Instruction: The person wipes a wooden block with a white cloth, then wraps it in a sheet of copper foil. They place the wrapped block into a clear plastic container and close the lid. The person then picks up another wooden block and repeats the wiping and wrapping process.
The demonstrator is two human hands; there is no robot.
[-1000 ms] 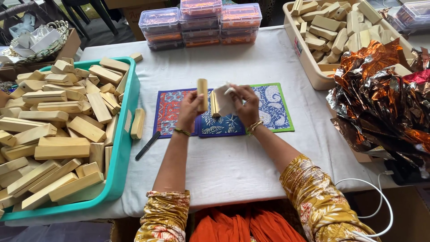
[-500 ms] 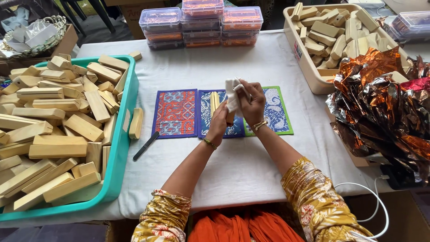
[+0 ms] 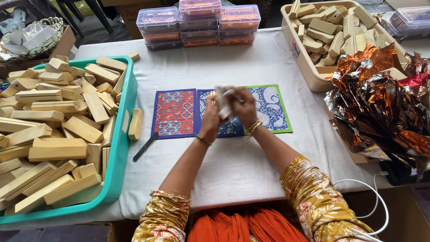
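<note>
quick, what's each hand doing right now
Left hand: closed around something under the white cloth; what it grips cannot be told.
Right hand: closed on the white cloth, pressed against the left hand.

My sleeves (image 3: pixel 313 197) are mustard yellow with a reddish flower print, over an orange lap cloth (image 3: pixel 244 226), and the cloth (image 3: pixel 222 102) I grip is white. On the white table cover (image 3: pixel 233 157) lie three printed mats: an orange-red one with blue pattern and purple edge (image 3: pixel 174 112), a blue one with pale leaves (image 3: pixel 230 127), and a blue paisley one edged in green (image 3: pixel 271 107). The wooden blocks are pale yellow-tan in the teal bin (image 3: pixel 118 152) and the beige bin (image 3: pixel 304 58), the foil (image 3: pixel 380 98) is copper and silver, the file (image 3: pixel 147 146) is black, and the clear boxes (image 3: pixel 199 22) show orange inside.
</note>
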